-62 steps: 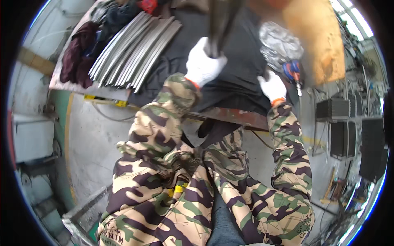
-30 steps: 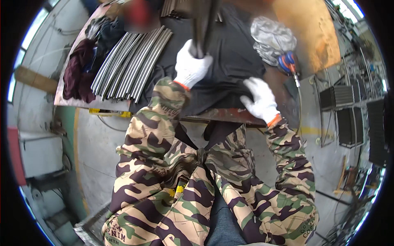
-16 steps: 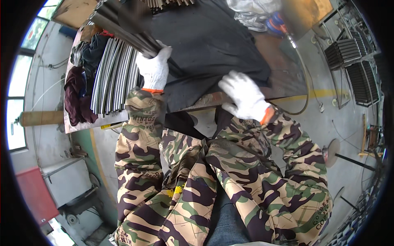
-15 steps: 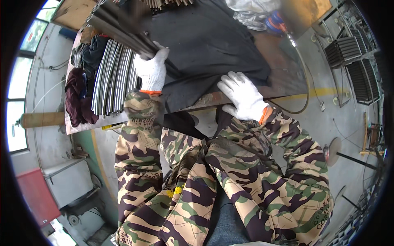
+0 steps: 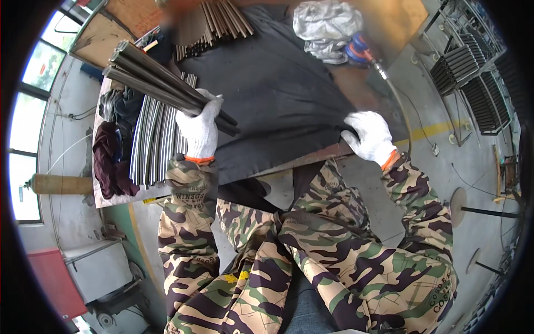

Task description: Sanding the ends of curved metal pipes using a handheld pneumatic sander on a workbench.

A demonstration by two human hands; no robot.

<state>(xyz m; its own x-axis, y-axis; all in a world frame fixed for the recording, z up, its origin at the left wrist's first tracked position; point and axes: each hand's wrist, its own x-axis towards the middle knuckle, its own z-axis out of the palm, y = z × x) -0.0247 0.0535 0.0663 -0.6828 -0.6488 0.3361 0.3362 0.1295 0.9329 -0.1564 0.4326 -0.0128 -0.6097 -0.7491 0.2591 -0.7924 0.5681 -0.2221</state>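
Wrapped around a bundle of dark metal tubes (image 5: 158, 80), my left hand (image 5: 199, 131) in a white knit glove holds them slantwise above the table's left half. Their far ends point up and left; the near ends stick out past my palm over a black cloth (image 5: 267, 72). This cloth covers the middle of the table and has creases running toward its right corner. There my right hand (image 5: 370, 134), also gloved, has its fingers and thumb closed on the cloth's edge. Beside my left hand lies a row of shinier tubes (image 5: 153, 139).
More tubes (image 5: 225, 25) are piled at the far side. A blue and red air tool (image 5: 360, 50) with a hose lies at the far right by silvery crumpled plastic (image 5: 325, 25). Dark rags (image 5: 111, 161) rest at the left edge. A rack (image 5: 473, 72) stands off to the right.
My right hand has moved right along the table edge and closed on the cloth. The left hand still holds the tubes, now less blurred. The view has shifted, showing more of the table's far side.
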